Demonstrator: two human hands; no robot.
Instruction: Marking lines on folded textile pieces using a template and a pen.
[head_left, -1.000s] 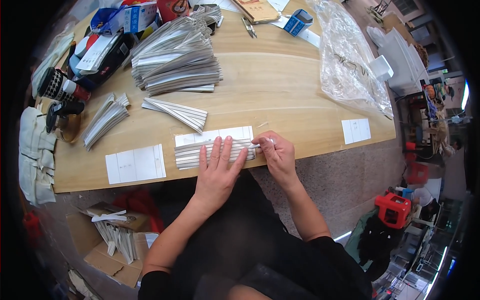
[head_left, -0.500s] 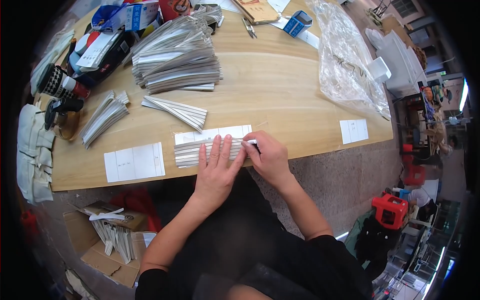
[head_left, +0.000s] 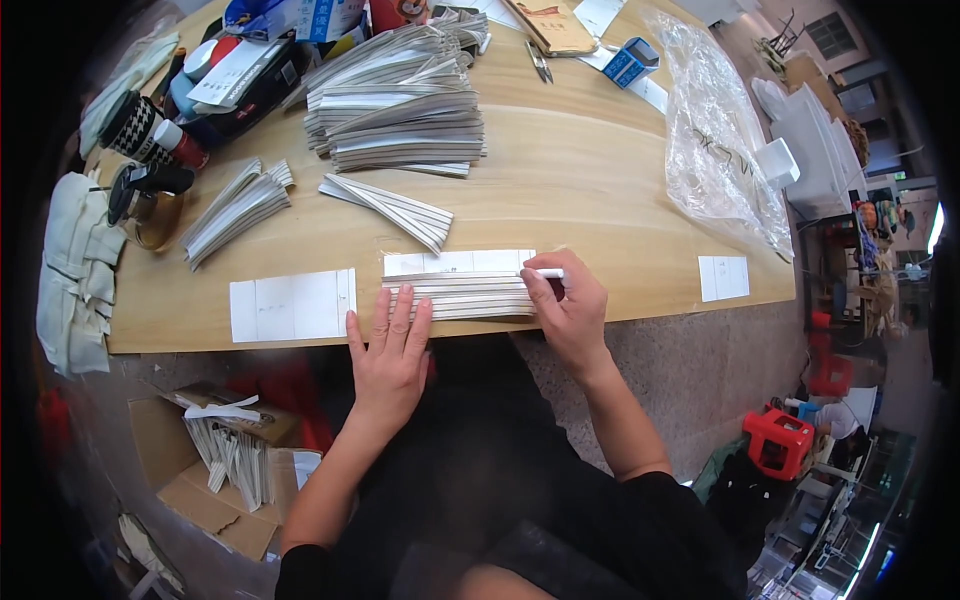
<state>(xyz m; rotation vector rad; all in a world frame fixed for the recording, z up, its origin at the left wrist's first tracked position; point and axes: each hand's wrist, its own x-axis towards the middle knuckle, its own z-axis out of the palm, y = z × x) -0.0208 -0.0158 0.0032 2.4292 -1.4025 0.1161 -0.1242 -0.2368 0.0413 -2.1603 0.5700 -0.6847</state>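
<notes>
Several narrow whitish strips with dark lines [head_left: 475, 297] lie side by side at the table's near edge. Behind them, partly covered, is a white marked paper [head_left: 450, 262]. My left hand [head_left: 385, 375] rests with spread fingers on the left end of these strips. At their right end, my right hand [head_left: 577, 315] pinches a short white pen-like stick [head_left: 549, 272], its tip close to the strips' upper right corner. Farther back lie a small fanned bunch of strips [head_left: 395, 210], another bunch [head_left: 240, 210] to its left, and a large heap of strips [head_left: 400, 110].
White paper sheets lie left [head_left: 290, 305] and right [head_left: 724, 277] along the near edge. A clear plastic bag [head_left: 715, 150] covers the right side. Cups [head_left: 130, 125], a glass jar [head_left: 155, 215] and a blue box [head_left: 630, 62] stand farther back. A cardboard box [head_left: 165, 445] of strips sits below.
My left hand has slid left along the strips, from their middle to their left end. My right hand stays at the right end with the white stick. The whole view has shifted slightly.
</notes>
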